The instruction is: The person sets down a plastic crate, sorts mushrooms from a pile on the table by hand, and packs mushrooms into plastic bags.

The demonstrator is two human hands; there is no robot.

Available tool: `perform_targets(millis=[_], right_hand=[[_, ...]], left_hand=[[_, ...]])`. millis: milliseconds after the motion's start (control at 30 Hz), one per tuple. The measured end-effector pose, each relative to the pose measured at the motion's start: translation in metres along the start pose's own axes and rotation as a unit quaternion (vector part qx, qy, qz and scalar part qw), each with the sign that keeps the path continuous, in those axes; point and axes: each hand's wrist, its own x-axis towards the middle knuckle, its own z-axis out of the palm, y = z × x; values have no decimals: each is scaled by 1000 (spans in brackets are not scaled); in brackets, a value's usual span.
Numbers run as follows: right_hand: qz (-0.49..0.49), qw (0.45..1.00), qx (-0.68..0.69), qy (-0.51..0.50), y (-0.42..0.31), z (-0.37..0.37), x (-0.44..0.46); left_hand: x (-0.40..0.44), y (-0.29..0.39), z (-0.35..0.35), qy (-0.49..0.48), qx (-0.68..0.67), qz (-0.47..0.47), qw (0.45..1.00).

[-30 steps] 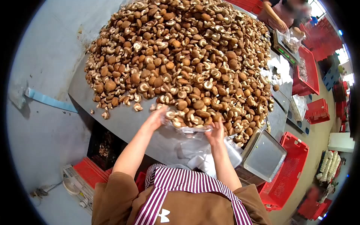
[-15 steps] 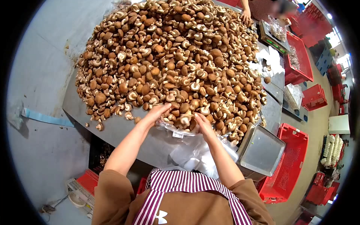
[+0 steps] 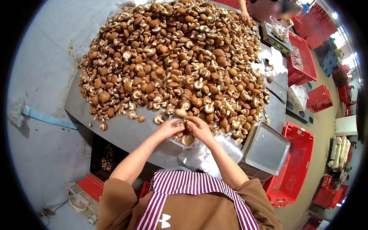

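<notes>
At the near edge of a large heap of shiitake mushrooms (image 3: pixel 165 57), my two hands are close together. My right hand (image 3: pixel 200 129) is closed, its fingertips pinching a shiitake mushroom (image 3: pixel 181 112) that tilts up toward the heap. My left hand (image 3: pixel 171 128) curls in from the other side, closed on mushrooms partly hidden by its fingers. Below and between the hands, a pale-gilled mushroom (image 3: pixel 187 139) sits at a clear plastic bag (image 3: pixel 176 143), whose mouth is mostly covered. More clear bags (image 3: pixel 205 155) lie on the grey table (image 3: pixel 142 140) beside my right forearm.
A metal tray (image 3: pixel 267 148) stands right of the bags, with a red crate (image 3: pixel 293 168) beyond it. Another person's hand (image 3: pixel 245 17) touches the heap's far right. Near it are a scale (image 3: pixel 275 38) and a red crate (image 3: pixel 303 67). A blue strip (image 3: pixel 50 118) hangs at left.
My hands have come together and slightly nearer my body, from either side of the mushrooms at the bag's mouth. The right fingertips now pinch a mushroom. The other person's hand has barely moved.
</notes>
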Motion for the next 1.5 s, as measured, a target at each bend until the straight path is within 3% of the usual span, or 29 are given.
perform_targets(millis=[33,133,200,233,267,300,333,367,467,700,767,800,833,900,933,967,1033,1100,1133,1167,1200,1233,1300,1333,1367,1433,1467,1500], right_hand=[[-95,992,-89,-3,-18,-3,-10],[-121,987,-104,-1,-18,-1,-29],[-45,998,-53,11,-2,-1,-32],[15,998,34,46,2,1,-32],[22,996,32,83,13,-2,-26],[29,992,29,119,23,-8,-19],[42,988,51,138,28,-10,-15],[22,988,52,146,33,-13,-11],[81,985,85,130,36,-18,-9],[108,985,56,125,28,-17,10],[100,990,20,94,35,-16,23],[87,991,-33,92,40,-15,30],[87,991,-33,92,28,-15,34],[185,981,-59,11,-6,-15,36],[118,984,-135,19,14,-14,47],[117,984,-136,18,20,-12,51],[60,976,-207,17,27,-11,57],[46,979,-199,4,21,-17,57],[132,979,-151,-39,-12,-21,45],[215,968,-101,-82,-31,-24,39],[148,984,-65,-76,0,-24,41],[-1,997,-66,-50,43,-21,46],[-50,995,-67,-60,45,-16,32],[24,995,-63,-74,4,-17,13],[-23,994,-91,-61,11,-15,6],[-128,977,-166,-43,7,-15,-16],[-71,979,-176,-78,-13,-14,-31],[-73,973,-188,-108,-18,-14,-42]], left_hand=[[-17,17,3,0,24,45,999],[-23,-24,15,50,66,95,992],[-28,-34,16,101,9,70,992],[-35,-17,7,89,-103,-3,991],[-42,2,-3,93,-214,-76,969],[-40,-9,-10,109,-273,-90,951],[-39,-12,-9,196,-306,-78,929],[-38,-16,-9,197,-306,-76,928],[-35,-34,-9,233,-307,-153,910],[-25,-59,-6,214,-340,-155,903],[-21,-41,1,236,-352,-74,903],[-23,-29,-2,176,-323,-39,929],[-16,-21,-1,176,-322,-40,929],[2,-3,7,170,-192,-40,966],[13,11,6,156,-102,-119,975],[38,-20,15,229,51,24,972],[63,-30,22,214,88,-15,973],[81,-31,17,163,58,-70,982],[76,-15,11,100,-21,-104,989],[73,-12,7,65,-138,-73,986],[65,-12,5,38,-167,-85,982],[38,20,-1,11,-196,-99,976],[18,27,1,-22,-195,-80,977],[8,26,4,-15,-167,-69,983],[-1,21,6,-8,-138,-57,989],[-17,1,9,-1,-30,95,995],[-37,12,10,-4,15,70,997],[-60,28,10,-8,60,45,997]])
